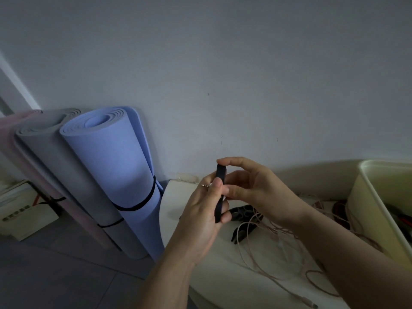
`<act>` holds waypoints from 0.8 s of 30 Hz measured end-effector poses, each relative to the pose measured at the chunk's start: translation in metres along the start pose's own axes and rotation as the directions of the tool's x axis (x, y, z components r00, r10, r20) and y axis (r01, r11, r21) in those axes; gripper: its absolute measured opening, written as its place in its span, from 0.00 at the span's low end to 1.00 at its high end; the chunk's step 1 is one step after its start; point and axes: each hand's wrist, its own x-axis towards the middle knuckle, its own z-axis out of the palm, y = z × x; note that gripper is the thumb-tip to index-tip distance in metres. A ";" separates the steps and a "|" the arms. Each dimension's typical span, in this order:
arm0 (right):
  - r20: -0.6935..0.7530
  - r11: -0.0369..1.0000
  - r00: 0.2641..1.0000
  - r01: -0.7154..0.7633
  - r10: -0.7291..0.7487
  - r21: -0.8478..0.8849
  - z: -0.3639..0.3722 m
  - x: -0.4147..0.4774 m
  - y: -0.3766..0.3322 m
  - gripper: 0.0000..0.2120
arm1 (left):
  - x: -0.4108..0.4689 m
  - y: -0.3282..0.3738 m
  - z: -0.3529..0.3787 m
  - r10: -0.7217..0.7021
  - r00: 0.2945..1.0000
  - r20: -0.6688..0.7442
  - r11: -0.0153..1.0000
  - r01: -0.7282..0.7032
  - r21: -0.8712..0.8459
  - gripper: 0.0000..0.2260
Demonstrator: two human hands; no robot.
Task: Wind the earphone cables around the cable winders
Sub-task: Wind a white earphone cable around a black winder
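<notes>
While dim red and dark items (399, 216) lay in the cream bin (367, 208), a black cable winder (218, 209) was gripped by the left hand (200, 221) and pinched by the right hand (252, 186) above pink earphone cables (267, 239).

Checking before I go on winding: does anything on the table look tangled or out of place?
Yes. The pink earphone cables lie in a loose tangle across the white table, looped over a black winder lying there. Nothing looks spilled or broken.

mats (107, 175) left of table (178, 197), bin (367, 197) right
</notes>
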 end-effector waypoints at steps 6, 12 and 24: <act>0.023 1.000 1.000 -0.004 0.004 0.001 -0.008 0.003 0.002 0.23 | -0.002 0.001 0.006 -0.009 1.000 -0.012 0.999 0.008 -0.040 0.14; 0.016 0.999 1.000 0.012 -0.013 0.053 -0.006 0.006 0.003 0.22 | -0.002 0.002 0.009 -0.042 0.997 -0.064 0.984 0.030 -0.177 0.14; 0.080 0.976 0.995 -0.075 0.060 0.205 -0.010 -0.001 0.001 0.22 | -0.001 0.002 0.004 -0.036 0.992 0.119 0.968 0.064 -0.242 0.15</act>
